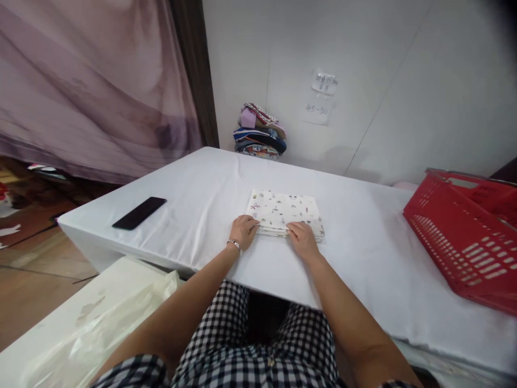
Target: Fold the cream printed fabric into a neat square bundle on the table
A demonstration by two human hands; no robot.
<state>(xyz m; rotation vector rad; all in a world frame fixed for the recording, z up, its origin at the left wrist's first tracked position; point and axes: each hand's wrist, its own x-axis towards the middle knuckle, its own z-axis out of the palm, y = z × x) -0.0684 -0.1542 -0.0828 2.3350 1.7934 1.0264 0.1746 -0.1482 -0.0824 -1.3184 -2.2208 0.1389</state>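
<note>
White-covered table (pixel 202 194) fills the view; a purple curtain (pixel 92 91) hangs at far left; a red basket (pixel 460 242) sits at the right end of the table, tilted toward the person, its inside mostly hidden, contents cannot be told; a stack of folded clothes (pixel 258 132) rests against the back wall; a clear plastic bag (pixel 121 318) lies on a lower surface, near left; a dark phone (pixel 139 212) lies flat on the left part of the table.

Folded printed cloth (pixel 285 211) lies flat at the table's middle, squared up; judged to be at the last fold or the smoothing of its near edge.

Left hand (pixel 243 230) rests fingers-down on the cloth's near left corner, curled loosely, pressing rather than clasping; right hand (pixel 302 240) lies flat on the near right edge, fingers spread low, holding nothing. Next move would call for an even press along that edge, both hands level.
</note>
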